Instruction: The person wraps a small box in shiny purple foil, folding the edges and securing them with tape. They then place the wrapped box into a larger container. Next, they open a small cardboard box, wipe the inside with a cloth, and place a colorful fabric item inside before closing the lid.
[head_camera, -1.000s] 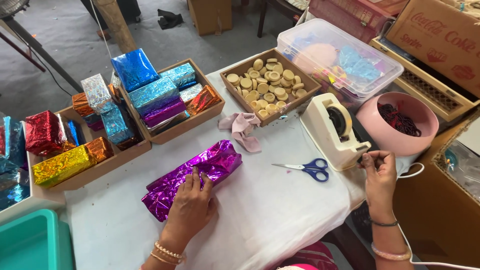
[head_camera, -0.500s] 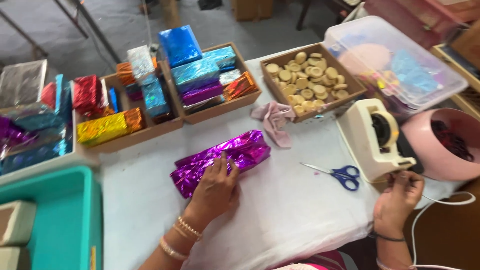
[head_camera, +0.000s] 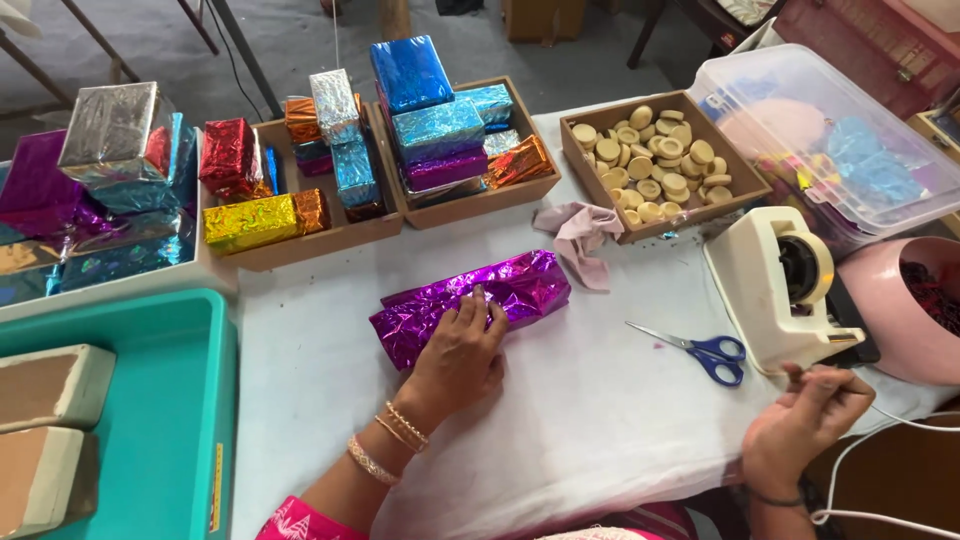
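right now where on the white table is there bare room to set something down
Bare cloth lies between the purple foil package and the scissors, and in front of the left hand. Crowded along the back: wooden trays, tape dispenser.

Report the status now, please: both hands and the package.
Left hand flat on purple foil-wrapped package, holding it down. Right hand pinching at the cream tape dispenser, tape itself unclear. Blue-handled scissors lie between the hands, nothing blocking.
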